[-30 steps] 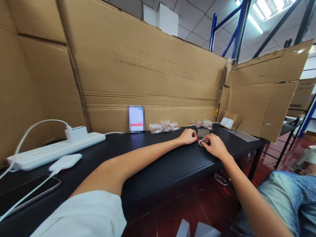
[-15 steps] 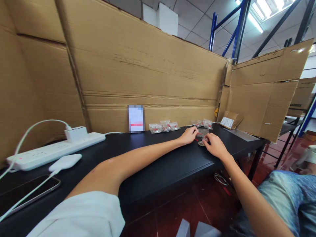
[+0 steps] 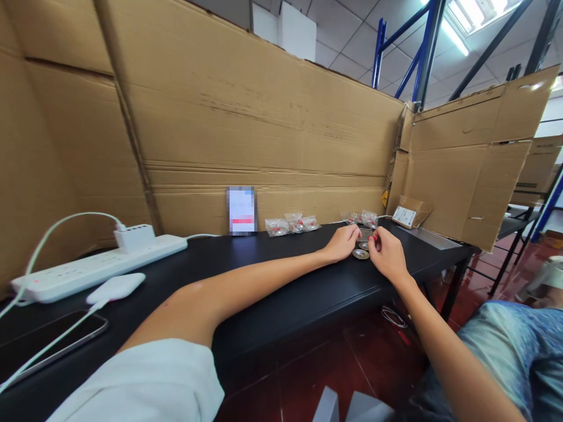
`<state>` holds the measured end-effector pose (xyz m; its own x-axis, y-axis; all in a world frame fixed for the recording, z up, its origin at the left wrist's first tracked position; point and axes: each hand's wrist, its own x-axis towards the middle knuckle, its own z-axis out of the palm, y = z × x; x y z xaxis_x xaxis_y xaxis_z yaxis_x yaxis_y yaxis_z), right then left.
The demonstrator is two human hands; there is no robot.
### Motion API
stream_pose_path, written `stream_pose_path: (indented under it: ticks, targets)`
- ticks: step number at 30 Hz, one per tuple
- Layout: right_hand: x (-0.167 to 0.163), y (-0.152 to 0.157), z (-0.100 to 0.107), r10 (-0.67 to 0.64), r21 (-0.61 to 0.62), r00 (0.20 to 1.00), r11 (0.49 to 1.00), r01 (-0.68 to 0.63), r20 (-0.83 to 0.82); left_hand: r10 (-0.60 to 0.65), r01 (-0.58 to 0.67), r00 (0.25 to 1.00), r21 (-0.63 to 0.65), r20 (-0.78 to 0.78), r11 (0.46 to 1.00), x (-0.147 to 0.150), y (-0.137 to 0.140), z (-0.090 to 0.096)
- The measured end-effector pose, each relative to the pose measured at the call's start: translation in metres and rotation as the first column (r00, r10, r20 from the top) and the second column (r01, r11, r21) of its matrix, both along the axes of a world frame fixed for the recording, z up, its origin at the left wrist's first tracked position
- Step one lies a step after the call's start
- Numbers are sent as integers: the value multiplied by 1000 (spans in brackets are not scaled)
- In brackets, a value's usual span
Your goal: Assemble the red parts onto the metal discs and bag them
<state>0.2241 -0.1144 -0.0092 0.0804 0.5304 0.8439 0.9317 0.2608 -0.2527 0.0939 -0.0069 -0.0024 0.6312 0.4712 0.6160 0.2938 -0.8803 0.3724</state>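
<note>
Two round silver metal discs (image 3: 360, 254) lie on the black table between my hands, one partly behind the other. My left hand (image 3: 343, 244) is just left of the discs, its thumb and fingertips pinched together; what they hold, if anything, is hidden. On the other side, my right hand (image 3: 387, 253) has its fingers curled in a pinch, with a small red piece (image 3: 375, 238) showing at the fingertips. Its kind is too small to make out. Behind the discs, between both hands, a clear plastic bag (image 3: 365, 234) is partly visible.
Small clear bags with red and silver parts (image 3: 294, 224) stand along the cardboard wall, more bags (image 3: 368, 218) farther right. An upright screen (image 3: 241, 211), a power strip (image 3: 101, 266), a phone (image 3: 53, 346) and an opened cardboard package (image 3: 411, 212) share the table. A person's jeans (image 3: 505, 351) show at right.
My right hand has lifted off the disc and turned, now with a red piece at its fingertips. My left hand has moved slightly closer to the discs. Red pieces beside the discs no longer show.
</note>
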Motion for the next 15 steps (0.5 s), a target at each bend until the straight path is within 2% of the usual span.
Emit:
stream_pose_path:
  ticks: [3, 5, 10, 15]
  targets:
    - [-1, -1, 0, -25, 62, 1000, 998, 25, 12, 42, -8, 990, 244, -136, 970, -6, 1, -1]
    - [0, 0, -1, -13, 66, 1000, 998, 11, 29, 53, 11, 977, 297, -208, 955, -9, -1, -2]
    - [2, 2, -3, -8, -30, 1000, 1000, 9, 19, 19, 56, 957, 247, -291, 967, -9, -3, -2]
    - [4, 5, -4, 78, -138, 997, 988, -76, 8, -32, 69, 959, 125, -281, 990, -8, -2, -2]
